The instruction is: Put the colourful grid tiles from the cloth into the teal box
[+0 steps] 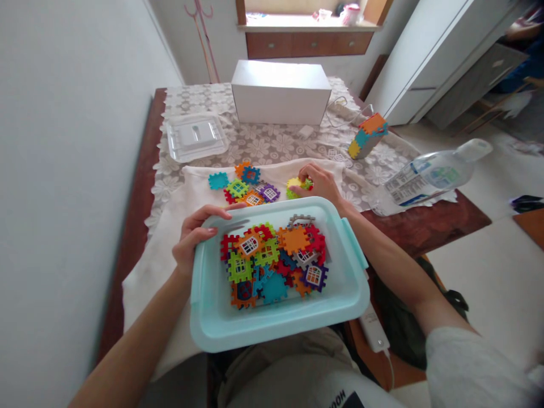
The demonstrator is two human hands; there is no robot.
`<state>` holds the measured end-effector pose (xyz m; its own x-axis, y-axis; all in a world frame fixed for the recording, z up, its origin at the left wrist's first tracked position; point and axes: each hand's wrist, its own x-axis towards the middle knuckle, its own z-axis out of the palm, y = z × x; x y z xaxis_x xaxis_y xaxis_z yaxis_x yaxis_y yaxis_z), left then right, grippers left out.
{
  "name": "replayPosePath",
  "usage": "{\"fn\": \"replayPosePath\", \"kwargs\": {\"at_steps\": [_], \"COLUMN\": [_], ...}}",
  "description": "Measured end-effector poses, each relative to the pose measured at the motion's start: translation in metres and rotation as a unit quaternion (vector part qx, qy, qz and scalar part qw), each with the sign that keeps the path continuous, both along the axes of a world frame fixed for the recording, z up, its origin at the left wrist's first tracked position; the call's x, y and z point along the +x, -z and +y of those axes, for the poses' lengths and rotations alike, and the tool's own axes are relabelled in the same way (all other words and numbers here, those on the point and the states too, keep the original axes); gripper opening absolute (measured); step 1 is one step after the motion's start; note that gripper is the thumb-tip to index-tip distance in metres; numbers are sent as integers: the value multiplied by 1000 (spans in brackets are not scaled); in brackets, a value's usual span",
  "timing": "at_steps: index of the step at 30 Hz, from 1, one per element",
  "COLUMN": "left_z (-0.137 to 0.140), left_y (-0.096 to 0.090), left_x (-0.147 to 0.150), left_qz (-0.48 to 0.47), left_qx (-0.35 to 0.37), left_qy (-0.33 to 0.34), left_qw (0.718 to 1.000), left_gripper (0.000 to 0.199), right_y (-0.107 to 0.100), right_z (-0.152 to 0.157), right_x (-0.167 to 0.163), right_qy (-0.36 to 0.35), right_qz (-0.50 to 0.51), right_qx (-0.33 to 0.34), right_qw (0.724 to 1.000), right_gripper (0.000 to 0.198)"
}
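Note:
My left hand point(196, 237) is closed on the left rim of a light blue plastic bin point(278, 334), which is tilted toward me over the table's near edge. Inside the bin lies a heap of notched interlocking building tiles point(274, 288) in several colours, some with white window inserts. Beyond the far rim, my right hand point(322, 186) curls its fingers around yellow and green building tiles point(294, 183) on the white cloth. To their left, a loose pile of more tiles point(238, 187) rests on the same cloth.
A clear lid point(198, 136) lies at the back left, and a white box point(280, 99) stands at the back. On the right are an assembled tile block point(369, 135) and a large transparent bottle point(429, 177). A white power strip point(374, 331) sits below, right of the bin.

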<state>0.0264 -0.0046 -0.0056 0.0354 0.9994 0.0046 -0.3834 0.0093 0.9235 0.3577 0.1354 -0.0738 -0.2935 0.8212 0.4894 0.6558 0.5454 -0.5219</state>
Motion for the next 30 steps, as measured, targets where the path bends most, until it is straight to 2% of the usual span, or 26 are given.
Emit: {"fn": "replayPosePath", "kwargs": {"at_steps": [3, 6, 8, 10, 12, 14, 17, 19, 21, 23, 26, 28, 30], "left_z": [0, -1, -1, -2, -2, -2, -2, -2, -3, -3, -3, -2, -2], "left_y": [-1, -3, -4, -5, -5, -5, -4, -4, -5, -6, -5, -4, -4], "left_x": [0, 0, 1, 2, 3, 3, 3, 3, 3, 3, 2, 2, 1], "left_qz": [5, 18, 18, 16, 17, 17, 16, 20, 23, 28, 30, 24, 19], "left_qx": [3, 0, -4, -6, -5, -6, -10, -10, -7, -4, -4, -5, -5], "left_qy": [4, 3, 2, 3, 2, -2, -7, -10, -12, -14, -12, -6, -4], "left_qw": [1000, 1000, 1000, 1000, 1000, 1000, 1000, 1000, 1000, 999, 999, 1000, 1000], "left_gripper": [24, 25, 24, 23, 24, 25, 25, 26, 26, 26, 26, 25, 24], "right_y": [2, 2, -3, -12, -26, -41, -55, -57, -54, -48, -37, -28, -21], "right_z": [0, 1, 1, -1, -8, -17, -30, -35, -34, -30, -18, -10, -4], "right_x": [-2, -6, -8, -8, -5, -1, 3, 2, 0, -1, 4, 11, 16], "right_qy": [-10, -28, -40, -73, -141, -226, -354, -407, -380, -281, -134, -91, -89], "right_qz": [22, 108, 208, 315, 392, 426, 401, 358, 331, 300, 135, -9, -98], "right_qx": [-27, -44, -72, -110, -129, -123, -117, -131, -148, -154, -123, -106, -108], "right_qw": [999, 993, 975, 940, 900, 867, 836, 830, 851, 899, 974, 990, 985], "right_gripper": [42, 49, 55, 62, 68, 67, 58, 65, 82, 86, 56, 45, 45]}}
